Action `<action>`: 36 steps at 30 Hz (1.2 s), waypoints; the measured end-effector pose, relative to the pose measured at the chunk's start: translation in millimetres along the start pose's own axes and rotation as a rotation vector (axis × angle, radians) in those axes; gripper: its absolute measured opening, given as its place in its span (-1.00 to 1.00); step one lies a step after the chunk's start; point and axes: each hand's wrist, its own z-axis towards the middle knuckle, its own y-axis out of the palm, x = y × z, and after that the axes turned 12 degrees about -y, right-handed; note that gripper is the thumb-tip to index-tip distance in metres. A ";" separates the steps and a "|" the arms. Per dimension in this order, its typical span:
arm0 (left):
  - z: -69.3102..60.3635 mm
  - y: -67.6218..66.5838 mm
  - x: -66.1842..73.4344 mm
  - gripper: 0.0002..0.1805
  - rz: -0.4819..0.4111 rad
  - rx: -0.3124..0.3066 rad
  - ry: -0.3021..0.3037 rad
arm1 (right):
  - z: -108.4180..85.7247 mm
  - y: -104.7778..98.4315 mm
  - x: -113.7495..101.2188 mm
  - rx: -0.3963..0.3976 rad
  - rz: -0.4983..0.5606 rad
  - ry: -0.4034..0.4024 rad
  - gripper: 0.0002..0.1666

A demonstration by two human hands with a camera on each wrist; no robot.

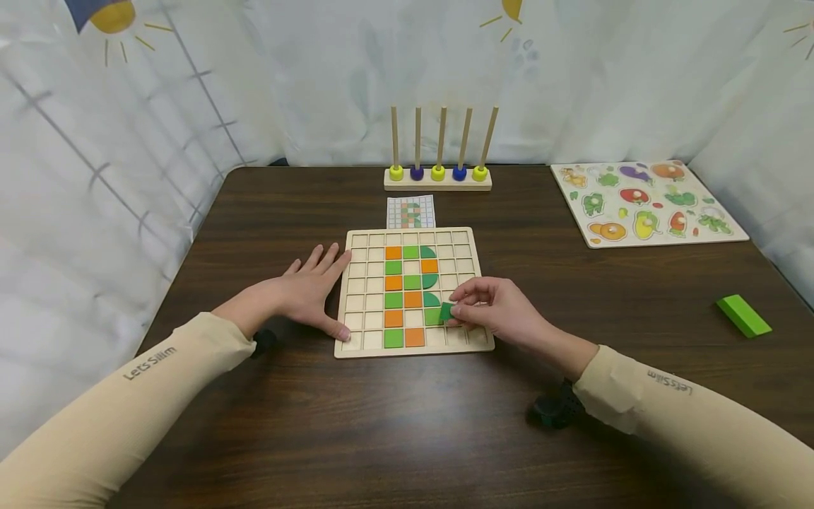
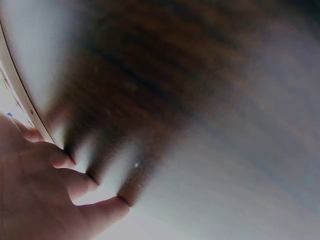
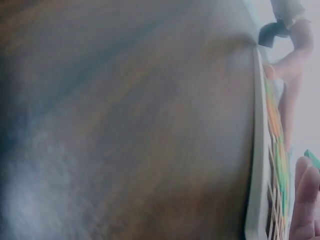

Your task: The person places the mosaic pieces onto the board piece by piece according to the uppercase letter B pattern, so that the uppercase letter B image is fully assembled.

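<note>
A wooden grid board (image 1: pixel 352 283) lies on the dark table, with orange, light green and dark green tiles set in its middle columns. My left hand (image 1: pixel 311 286) is spread at the board's left side, its thumb on the lower left edge. In the left wrist view, that hand's fingertips (image 2: pixel 123 200) rest on the table beside the board. Over the lower right part of the board, my right hand (image 1: pixel 492 307) pinches a dark green tile (image 1: pixel 447 311) between thumb and fingers. The same tile (image 3: pixel 312 158) shows partly at the right edge of the right wrist view.
A printed pattern card (image 1: pixel 410 212) lies just behind the board. Farther back stands a peg stacker (image 1: pixel 439 182) with yellow and blue rings. At the right are a vegetable puzzle board (image 1: pixel 649 205) and a green block (image 1: pixel 744 315). White curtains hang behind the table.
</note>
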 end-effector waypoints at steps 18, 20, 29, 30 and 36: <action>0.9 0.8 -0.8 0.61 0.006 0.006 0.002 | 1.4 23.2 -1.7 -0.108 -0.381 -0.039 -0.92; 0.7 1.0 -1.0 0.61 0.004 0.006 0.003 | 1.0 24.6 -2.7 -0.100 -0.429 -0.058 -0.93; -0.2 -0.3 -0.6 0.61 -0.007 0.000 -0.001 | -0.5 25.3 -2.0 -0.099 -0.509 -0.138 -0.92; -0.3 -0.3 -0.5 0.61 -0.008 -0.001 -0.002 | -0.6 25.2 -2.2 -0.104 -0.514 -0.143 -0.91; 0.0 -0.4 0.0 0.61 -0.010 -0.006 -0.005 | 0.0 25.8 -4.3 -0.120 -0.542 -0.158 -0.84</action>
